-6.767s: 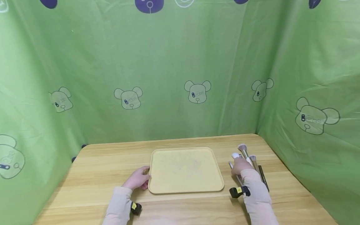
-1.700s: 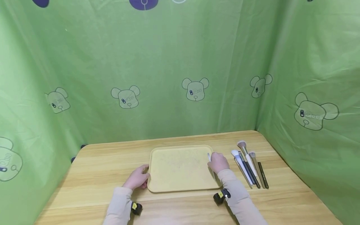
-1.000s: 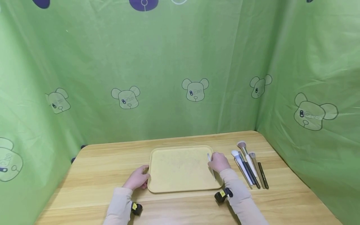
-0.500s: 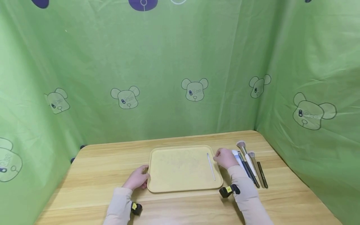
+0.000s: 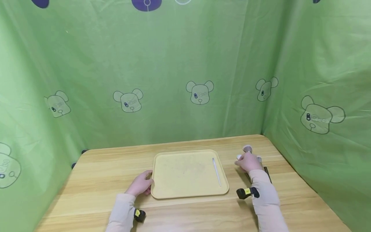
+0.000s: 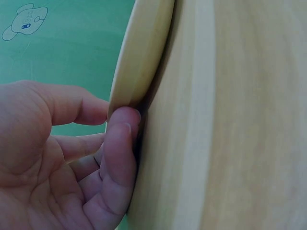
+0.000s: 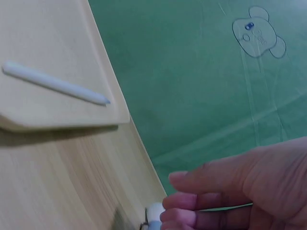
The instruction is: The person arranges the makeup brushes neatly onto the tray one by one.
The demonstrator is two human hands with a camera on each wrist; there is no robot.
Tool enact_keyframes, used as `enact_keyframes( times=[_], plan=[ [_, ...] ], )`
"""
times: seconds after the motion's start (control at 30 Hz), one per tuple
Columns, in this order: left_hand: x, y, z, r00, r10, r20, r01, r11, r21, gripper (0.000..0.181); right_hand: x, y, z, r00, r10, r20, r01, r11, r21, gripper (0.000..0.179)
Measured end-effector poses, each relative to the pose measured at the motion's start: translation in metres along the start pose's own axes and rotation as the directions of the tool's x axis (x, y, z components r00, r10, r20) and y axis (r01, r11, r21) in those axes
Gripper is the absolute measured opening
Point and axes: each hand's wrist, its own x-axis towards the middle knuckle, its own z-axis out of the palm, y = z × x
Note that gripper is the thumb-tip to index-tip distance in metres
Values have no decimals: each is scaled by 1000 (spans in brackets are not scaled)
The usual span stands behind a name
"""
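A cream tray (image 5: 182, 180) lies flat on the wooden table. My left hand (image 5: 140, 183) holds its left edge; in the left wrist view the thumb meets the rim and curled fingers tuck against its underside. A slim white pen (image 5: 216, 172) with a pointed tip lies inside the tray along the right side. To the right, my right hand (image 5: 250, 162) is over several makeup brushes (image 5: 247, 149) and covers most of them. Its fingers are loosely bent and no held thing shows. A pale brush head (image 7: 154, 213) is beside the fingertips in the right wrist view.
Green curtains (image 5: 168, 64) with bear prints stand behind the table and at both sides. The wooden table (image 5: 113, 167) extends around the tray, its right edge close to the brushes. Black wrist cameras (image 5: 244, 193) are strapped to both sleeves.
My right hand carried the white pen from the brush group into the tray and let go of it. It has since moved right, back over the brushes. The left hand stays at the tray's edge.
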Motion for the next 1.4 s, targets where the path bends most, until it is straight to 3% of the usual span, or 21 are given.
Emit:
enact_keyframes(
  times=[0.23,0.53,0.67,1.23,1.4],
  plan=[
    [3,-1,1,1000,-2,-6,2,1000,2,58,-4,10,-4,992,124,20,-125,991,44,24],
    [2,-1,1,1000,1,6,-1,1000,-14,58,-8,10,-1,981,188,36,-190,980,51,15],
    [2,-3,0,1000,-7,-3,7,1000,-17,58,-7,7,1,975,213,60,-218,972,90,26],
    [2,-5,1,1000,-1,-1,1,1000,-20,58,-8,4,1,978,203,55,-207,976,64,36],
    [3,-5,2,1000,-4,-3,4,1000,-19,58,-11,0,-2,981,187,57,-189,982,20,31]
  ],
)
